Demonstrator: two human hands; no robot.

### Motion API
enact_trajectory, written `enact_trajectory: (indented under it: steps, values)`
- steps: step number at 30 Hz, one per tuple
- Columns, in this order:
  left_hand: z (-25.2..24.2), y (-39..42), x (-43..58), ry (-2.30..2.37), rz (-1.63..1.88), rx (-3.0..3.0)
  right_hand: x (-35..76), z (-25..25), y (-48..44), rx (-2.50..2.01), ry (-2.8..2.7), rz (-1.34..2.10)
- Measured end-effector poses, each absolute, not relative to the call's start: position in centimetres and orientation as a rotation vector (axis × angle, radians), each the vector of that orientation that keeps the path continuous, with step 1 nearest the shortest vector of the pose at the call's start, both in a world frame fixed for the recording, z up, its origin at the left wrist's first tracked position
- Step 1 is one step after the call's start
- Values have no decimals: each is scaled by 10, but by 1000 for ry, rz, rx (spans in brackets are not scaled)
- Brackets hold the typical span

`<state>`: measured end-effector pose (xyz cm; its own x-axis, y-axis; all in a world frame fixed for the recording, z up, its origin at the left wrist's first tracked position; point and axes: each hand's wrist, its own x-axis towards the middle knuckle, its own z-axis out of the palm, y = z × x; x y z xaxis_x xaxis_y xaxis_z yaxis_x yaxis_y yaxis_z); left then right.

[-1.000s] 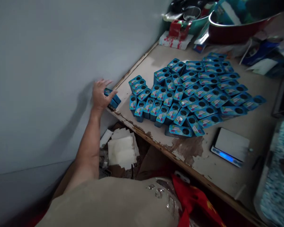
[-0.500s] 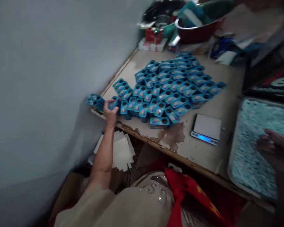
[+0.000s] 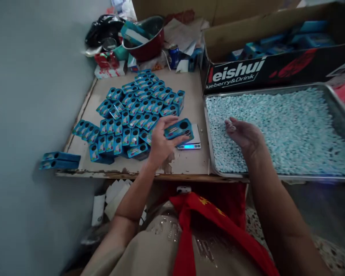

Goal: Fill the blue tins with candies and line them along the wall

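Observation:
My left hand (image 3: 164, 140) is wrapped round a small blue box (image 3: 178, 129) with a dark round hole in its top. That box is held over the digital scale (image 3: 196, 135), covering much of its plate; the display glows blue. My right hand (image 3: 244, 134) is over the metal tray (image 3: 340, 115), its fingers closed on a few pale blue pellets. A thick layer of these small pellets (image 3: 290, 134) covers most of the tray. Many similar blue boxes (image 3: 132, 115) stand close together on the table, left of the scale.
Two blue boxes (image 3: 60, 160) stand apart at the table's left corner, beside the wall. Behind the tray is a black-printed carton (image 3: 241, 74) with more blue boxes inside. A red basin (image 3: 149, 48), a blue can (image 3: 174, 56) and papers crowd the back.
My left hand has moved right from the table's left corner to the scale, carrying a blue box. My right hand stays over the tray, and the view has turned right.

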<state>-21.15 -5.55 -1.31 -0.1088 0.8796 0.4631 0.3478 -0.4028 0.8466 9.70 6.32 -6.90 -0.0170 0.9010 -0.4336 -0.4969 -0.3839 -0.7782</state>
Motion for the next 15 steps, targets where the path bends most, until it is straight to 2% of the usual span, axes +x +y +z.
enact_trajectory:
  steps: [5,10,15]
  values:
    - [-72,6,-188,1323,1349,1698,107,-72,66,-1070,-396,1705]
    - [-84,6,-197,1283,1307,1757,100,-71,65,-1038,-501,1755]
    - [-93,-18,-212,1394,1346,1674,96,-65,55,-1143,-963,1615]
